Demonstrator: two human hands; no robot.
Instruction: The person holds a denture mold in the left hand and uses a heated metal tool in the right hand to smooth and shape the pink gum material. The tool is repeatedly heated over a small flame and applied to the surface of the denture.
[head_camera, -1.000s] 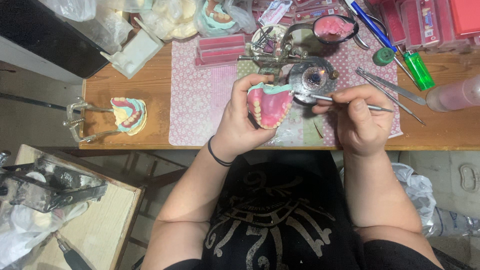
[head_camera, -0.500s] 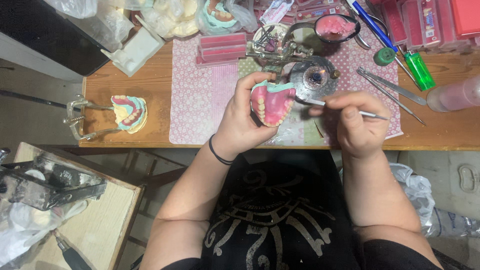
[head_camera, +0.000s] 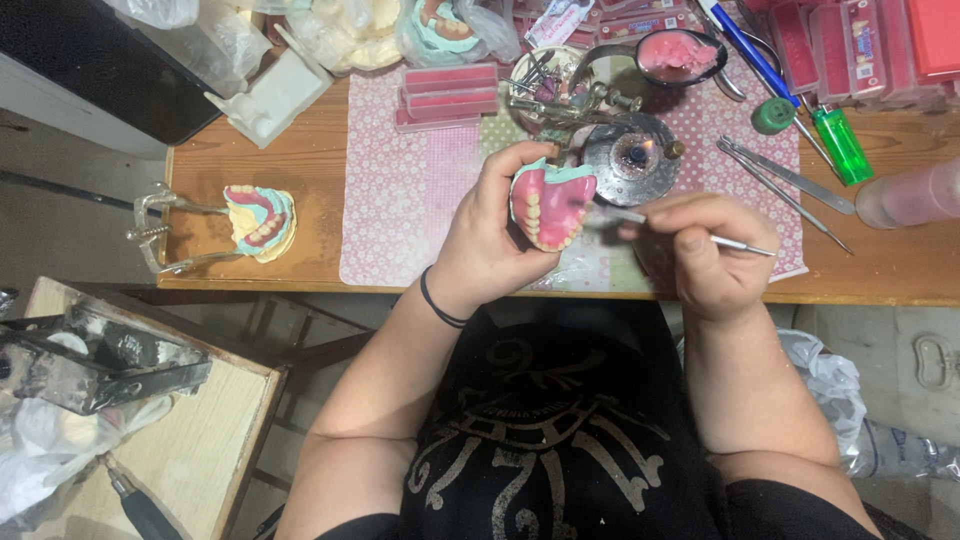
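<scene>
My left hand (head_camera: 490, 240) grips a pink wax denture with a row of teeth (head_camera: 549, 205), set on a pale green cast, and holds it tilted above the patterned mat (head_camera: 410, 200). My right hand (head_camera: 710, 250) pinches a thin metal wax tool (head_camera: 690, 232). Its tip points left at the right side of the denture. Just behind the denture a small metal burner (head_camera: 633, 155) shows a tiny flame.
A second denture in a metal articulator (head_camera: 215, 228) stands at the left of the wooden bench (head_camera: 900, 270). Pink wax strips (head_camera: 448, 95), a spoon of pink wax (head_camera: 678, 55), tweezers (head_camera: 785, 182), a green lighter (head_camera: 838, 142) and a bottle (head_camera: 915, 195) lie around.
The denture has turned so its teeth face more downward. My right hand has drawn slightly back to the right, with the tool tip still near the denture.
</scene>
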